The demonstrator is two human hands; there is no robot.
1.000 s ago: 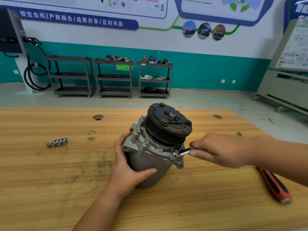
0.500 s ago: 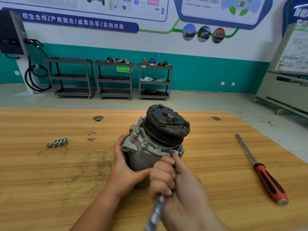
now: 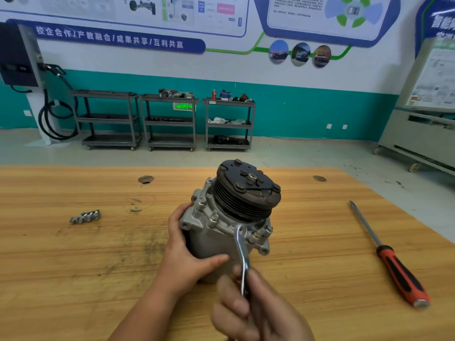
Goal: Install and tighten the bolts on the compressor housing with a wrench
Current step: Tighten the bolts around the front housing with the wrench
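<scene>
My right hand [image 3: 256, 313] has slid back along the wrench [image 3: 242, 252] toward me, baring its head at the near flange. Spare bolts [image 3: 85, 216] lie far left on the table [image 3: 73, 279]. My left hand [image 3: 187, 257] wraps the compressor housing [image 3: 209, 239], which stands mid-table; I should brace it firmly. My right fingers pinch the handle's near end, which I judge gives good leverage if the head stays square on the hex. The screwdriver [image 3: 394, 264] lies idle on the right.

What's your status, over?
Left hand grips compressor. Right hand holds wrench, head on compressor. Nothing in the way.
</scene>
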